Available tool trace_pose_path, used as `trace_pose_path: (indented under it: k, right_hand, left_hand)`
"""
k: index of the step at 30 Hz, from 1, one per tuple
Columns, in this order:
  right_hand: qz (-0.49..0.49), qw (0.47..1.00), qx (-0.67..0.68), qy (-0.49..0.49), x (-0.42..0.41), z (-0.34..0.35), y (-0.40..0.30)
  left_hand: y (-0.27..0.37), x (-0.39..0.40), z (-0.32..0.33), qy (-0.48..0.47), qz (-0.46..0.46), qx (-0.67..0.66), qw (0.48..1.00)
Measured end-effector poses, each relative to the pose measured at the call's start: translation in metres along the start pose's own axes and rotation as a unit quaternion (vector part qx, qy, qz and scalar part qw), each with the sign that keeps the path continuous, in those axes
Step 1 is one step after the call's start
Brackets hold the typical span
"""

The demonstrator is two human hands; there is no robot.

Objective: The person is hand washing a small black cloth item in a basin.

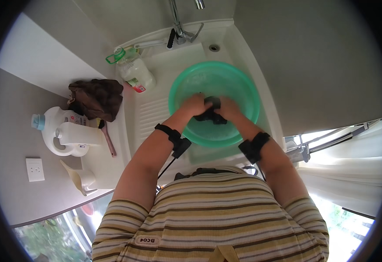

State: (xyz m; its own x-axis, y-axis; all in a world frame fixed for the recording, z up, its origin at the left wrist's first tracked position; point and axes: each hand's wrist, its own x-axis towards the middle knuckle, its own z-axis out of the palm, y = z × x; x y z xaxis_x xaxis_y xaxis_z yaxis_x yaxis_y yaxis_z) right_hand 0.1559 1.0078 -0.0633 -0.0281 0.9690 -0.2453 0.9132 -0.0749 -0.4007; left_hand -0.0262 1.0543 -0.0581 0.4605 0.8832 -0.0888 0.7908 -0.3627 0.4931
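A round green plastic basin (256,101) stands in a white laundry sink, with cloudy water in it. Inside the basin, both hands grip a dark wet cloth item (214,113), whose exact kind cannot be told. My left hand (195,106) holds its left side, with the thumb over the cloth. My right hand (228,108) holds the right side, close to the left hand. The cloth bunches up between them and hangs towards me. Parts of the fingers are hidden by the cloth or blurred.
The sink's ribbed washboard (153,114) lies left of the basin. A chrome faucet (185,34), a black-bristled brush (171,38) and a drain (214,48) are beyond. Leftward are a clear plastic jug (136,72), brown fabric (96,98), white detergent bottles (79,135) and a wooden-handled brush (109,139).
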Motion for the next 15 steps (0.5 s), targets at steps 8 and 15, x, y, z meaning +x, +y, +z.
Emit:
trace_pose_path:
  k: [8,15]
  right_hand:
    - [0.012,0.965,0.243,-0.098,0.014,-0.003,0.027]
    - [0.072,0.667,0.739,-0.067,-0.001,-0.037,-0.021]
  left_hand:
    - [-0.003,-0.001,-0.003,-0.183,-0.137,-0.228,0.947]
    - [-0.006,0.008,-0.012,0.069,-0.097,-0.327,0.938]
